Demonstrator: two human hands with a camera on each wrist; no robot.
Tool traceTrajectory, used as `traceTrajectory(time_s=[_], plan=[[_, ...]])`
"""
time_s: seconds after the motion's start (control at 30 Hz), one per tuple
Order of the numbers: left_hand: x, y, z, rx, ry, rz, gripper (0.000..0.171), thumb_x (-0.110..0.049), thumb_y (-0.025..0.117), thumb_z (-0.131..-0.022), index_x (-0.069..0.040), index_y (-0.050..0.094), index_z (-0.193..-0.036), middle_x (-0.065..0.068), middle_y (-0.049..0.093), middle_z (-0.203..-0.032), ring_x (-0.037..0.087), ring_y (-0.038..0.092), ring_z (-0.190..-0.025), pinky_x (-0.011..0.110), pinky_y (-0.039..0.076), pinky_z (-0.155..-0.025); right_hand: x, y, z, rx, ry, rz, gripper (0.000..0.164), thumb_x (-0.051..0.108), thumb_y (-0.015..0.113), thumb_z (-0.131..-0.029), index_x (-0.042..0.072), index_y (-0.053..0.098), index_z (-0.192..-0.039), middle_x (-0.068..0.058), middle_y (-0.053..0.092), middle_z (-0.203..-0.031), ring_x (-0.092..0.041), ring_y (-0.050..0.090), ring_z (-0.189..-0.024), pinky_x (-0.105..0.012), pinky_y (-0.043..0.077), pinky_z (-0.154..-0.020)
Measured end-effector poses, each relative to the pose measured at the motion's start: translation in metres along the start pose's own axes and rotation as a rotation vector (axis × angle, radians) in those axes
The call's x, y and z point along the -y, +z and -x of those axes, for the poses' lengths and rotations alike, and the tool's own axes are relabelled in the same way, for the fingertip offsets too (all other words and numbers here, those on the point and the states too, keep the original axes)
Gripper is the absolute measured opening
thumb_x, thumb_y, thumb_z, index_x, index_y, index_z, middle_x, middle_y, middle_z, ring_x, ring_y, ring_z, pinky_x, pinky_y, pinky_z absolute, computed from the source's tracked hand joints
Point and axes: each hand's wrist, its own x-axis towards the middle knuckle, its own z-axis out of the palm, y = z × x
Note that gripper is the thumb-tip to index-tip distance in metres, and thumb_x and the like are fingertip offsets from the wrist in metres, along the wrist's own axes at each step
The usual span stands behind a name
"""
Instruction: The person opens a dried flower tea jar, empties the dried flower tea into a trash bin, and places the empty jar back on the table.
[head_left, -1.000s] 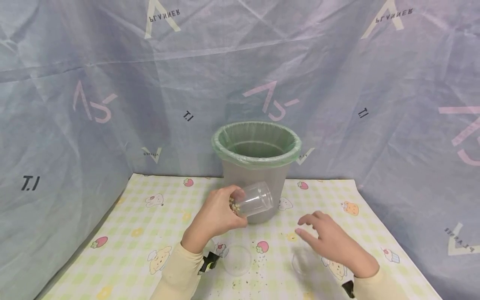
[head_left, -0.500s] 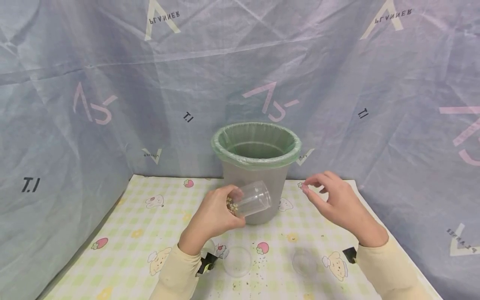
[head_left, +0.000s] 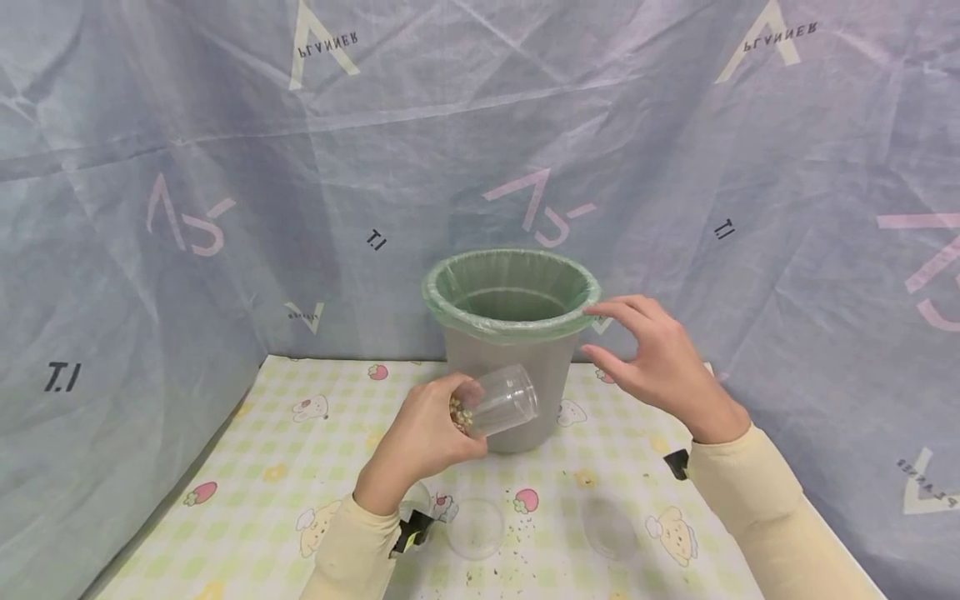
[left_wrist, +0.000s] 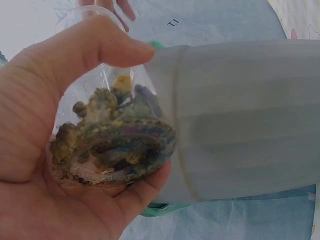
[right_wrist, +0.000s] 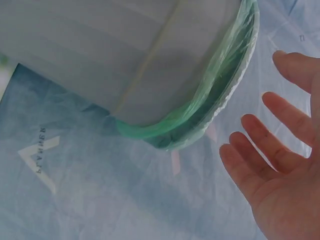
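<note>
My left hand (head_left: 423, 433) grips a clear plastic cup (head_left: 510, 400), tilted with its mouth to the right, in front of the bin. Yellow-brown dried clumps (left_wrist: 100, 110) lie in the bottom of the cup, as the left wrist view shows. Behind the cup stands a grey bin (head_left: 555, 358), lined with a green plastic bag (head_left: 517, 329). My right hand (head_left: 660, 358) is raised beside the right side of the bin's rim, its fingers spread. Nothing shows in that hand (right_wrist: 285, 145) in the right wrist view; its fingers appear apart from the bag.
A clear round piece (head_left: 476, 529) lies on the checked tablecloth (head_left: 277, 508), and a faint round shape shows farther right. Small dark crumbs (head_left: 517, 533) are scattered between them. Another clear object (head_left: 416, 500) is partly hidden by the left wrist. Hanging cloth (head_left: 360, 167) encloses the back and sides.
My right hand has risen from low over the tablecloth to beside the bin's rim, and its fingers have spread. The left hand and tilted cup have barely moved.
</note>
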Motion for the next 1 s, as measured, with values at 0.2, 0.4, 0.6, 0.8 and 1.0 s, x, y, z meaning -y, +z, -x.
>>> traceTrajectory(time_s=[0.2,0.4,0.6,0.8,1.0], plan=[[0.002,0.001,0.001,-0.008,0.003,0.005,0.047,-0.012,0.084,-0.064,-0.016,0.072,-0.108,-0.007,0.07,-0.097,0.012,0.063,-0.084,0.033,0.054,-0.078,0.0,0.012,-0.016,0.013,-0.065,-0.058,0.044,0.014,0.086,-0.085,0.016,0.072,-0.127,-0.008,0.065,-0.131,-0.03,0.057,-0.126,-0.05,0.05,-0.097],[0.002,0.0,0.001,-0.018,0.007,0.003,0.047,-0.011,0.084,-0.062,-0.015,0.071,-0.107,-0.007,0.07,-0.096,0.012,0.064,-0.083,0.033,0.054,-0.077,-0.002,0.027,-0.028,0.024,-0.12,-0.103,0.036,0.014,0.084,-0.087,0.014,0.075,-0.122,-0.007,0.068,-0.128,-0.028,0.06,-0.123,-0.047,0.051,-0.099],[0.002,0.0,0.0,-0.025,0.011,-0.004,0.046,-0.011,0.085,-0.062,-0.016,0.071,-0.105,-0.008,0.07,-0.094,0.012,0.064,-0.084,0.033,0.054,-0.078,-0.006,0.036,-0.033,0.049,-0.156,-0.089,0.027,0.015,0.083,-0.089,0.012,0.078,-0.115,-0.007,0.072,-0.118,-0.026,0.066,-0.113,-0.043,0.057,-0.083],[0.001,-0.001,0.0,-0.028,0.017,-0.007,0.045,-0.011,0.084,-0.062,-0.016,0.072,-0.105,-0.008,0.07,-0.094,0.012,0.064,-0.084,0.033,0.053,-0.078,-0.007,0.038,-0.035,0.046,-0.179,-0.071,0.023,0.015,0.083,-0.088,0.012,0.08,-0.111,-0.001,0.074,-0.104,-0.02,0.069,-0.098,-0.036,0.054,-0.069],[0.0,-0.004,0.001,-0.043,0.016,0.001,0.044,-0.011,0.083,-0.062,-0.017,0.072,-0.104,-0.009,0.07,-0.092,0.011,0.063,-0.083,0.032,0.053,-0.077,-0.008,0.042,-0.037,0.031,-0.188,-0.067,0.021,0.011,0.083,-0.087,0.011,0.08,-0.108,-0.002,0.074,-0.099,-0.019,0.069,-0.09,-0.034,0.054,-0.065]])
